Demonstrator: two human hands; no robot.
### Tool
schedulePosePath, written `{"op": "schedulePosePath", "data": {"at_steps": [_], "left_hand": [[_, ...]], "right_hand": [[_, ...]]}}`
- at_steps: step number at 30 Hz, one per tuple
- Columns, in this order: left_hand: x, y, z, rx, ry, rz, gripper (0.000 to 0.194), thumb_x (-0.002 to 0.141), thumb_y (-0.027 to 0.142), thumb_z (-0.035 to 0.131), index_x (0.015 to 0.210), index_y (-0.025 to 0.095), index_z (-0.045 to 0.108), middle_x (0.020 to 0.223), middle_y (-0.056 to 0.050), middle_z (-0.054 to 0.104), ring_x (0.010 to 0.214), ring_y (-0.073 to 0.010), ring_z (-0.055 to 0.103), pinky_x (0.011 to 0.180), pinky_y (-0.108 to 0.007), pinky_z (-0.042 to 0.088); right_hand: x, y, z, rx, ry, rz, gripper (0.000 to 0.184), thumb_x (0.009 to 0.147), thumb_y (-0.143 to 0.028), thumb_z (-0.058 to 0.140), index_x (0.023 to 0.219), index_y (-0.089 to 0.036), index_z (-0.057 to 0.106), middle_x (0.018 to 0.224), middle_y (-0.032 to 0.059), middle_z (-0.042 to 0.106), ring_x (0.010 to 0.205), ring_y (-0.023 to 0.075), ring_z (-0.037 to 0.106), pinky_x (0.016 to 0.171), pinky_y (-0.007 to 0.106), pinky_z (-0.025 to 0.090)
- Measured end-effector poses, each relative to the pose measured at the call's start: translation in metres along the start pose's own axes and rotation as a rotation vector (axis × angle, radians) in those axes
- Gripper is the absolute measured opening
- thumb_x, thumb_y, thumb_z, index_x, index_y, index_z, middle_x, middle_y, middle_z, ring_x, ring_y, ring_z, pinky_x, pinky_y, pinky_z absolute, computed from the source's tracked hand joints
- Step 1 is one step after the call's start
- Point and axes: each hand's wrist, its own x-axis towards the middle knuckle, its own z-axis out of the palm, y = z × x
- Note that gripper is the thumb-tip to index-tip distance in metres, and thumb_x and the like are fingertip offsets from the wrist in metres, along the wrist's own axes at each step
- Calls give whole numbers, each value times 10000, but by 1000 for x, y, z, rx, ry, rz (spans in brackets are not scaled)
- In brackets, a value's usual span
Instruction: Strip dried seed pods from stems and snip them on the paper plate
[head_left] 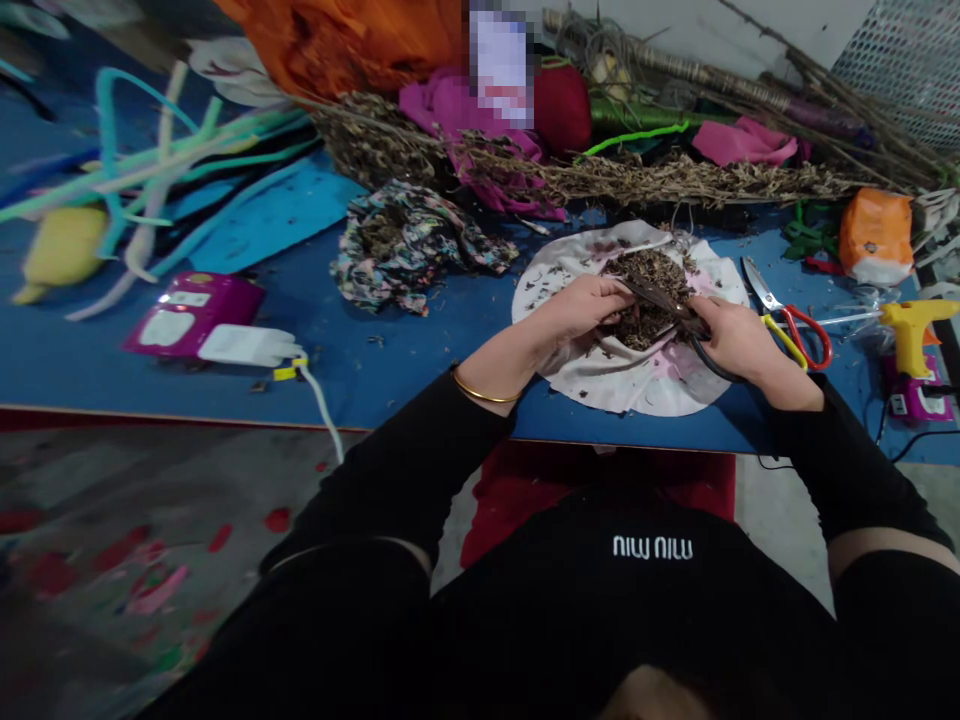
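Note:
A round white cloth [656,390] lies on the blue table, with a heap of dried brown leaf bits [637,325] at its middle. My right hand [733,338] grips black-handled scissors [660,298], whose dark blades point left over the heap. At the heap's left side, the fingers of my left hand [589,308] are pinched together near the blade tips. What they hold is hidden. Loose crumbs are scattered over the cloth. Just right of it lie other scissors [791,325] with red and yellow handles.
A floral cloth bundle [405,245] with dried bits sits left of the white cloth. Dried branches [637,180] stretch along the back. A yellow glue gun [911,325] and orange packet [876,235] stand right. A purple box [195,310] and foam strips [150,180] lie left.

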Motion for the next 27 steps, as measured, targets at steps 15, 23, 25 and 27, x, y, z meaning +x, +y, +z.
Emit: {"op": "schedulePosePath", "data": {"at_steps": [15,23,25,27], "left_hand": [[17,-22,-8,26,-84,67,309,1029,295,666,745,181,712,570,1,448,551,-112,345,579,-301,236],[8,-12,-8,8,-55,48,315,1086,259,539,827,165,692,612,19,444,542,-101,327,567,-259,255],[4,-8,-8,-6,-47,67,319,1097,258,515,848,162,688,641,11,470,558,-102,355,573,-244,279],[2,-6,-8,6,-56,83,317,1096,261,523,847,161,691,640,8,474,568,-105,375,576,-235,298]], "right_hand": [[4,-2,8,-50,-14,19,520,949,-350,478,1397,-144,641,1196,193,727,899,284,646,694,352,365],[1,5,0,-19,47,-1,547,916,-365,525,1414,-176,648,1285,170,728,969,300,673,720,350,416],[0,7,-2,-5,58,-10,560,905,-379,532,1413,-173,650,1295,170,728,984,307,677,726,351,423],[0,8,-2,2,59,-18,558,902,-388,530,1403,-175,655,1282,166,732,985,306,676,724,348,420]]}}
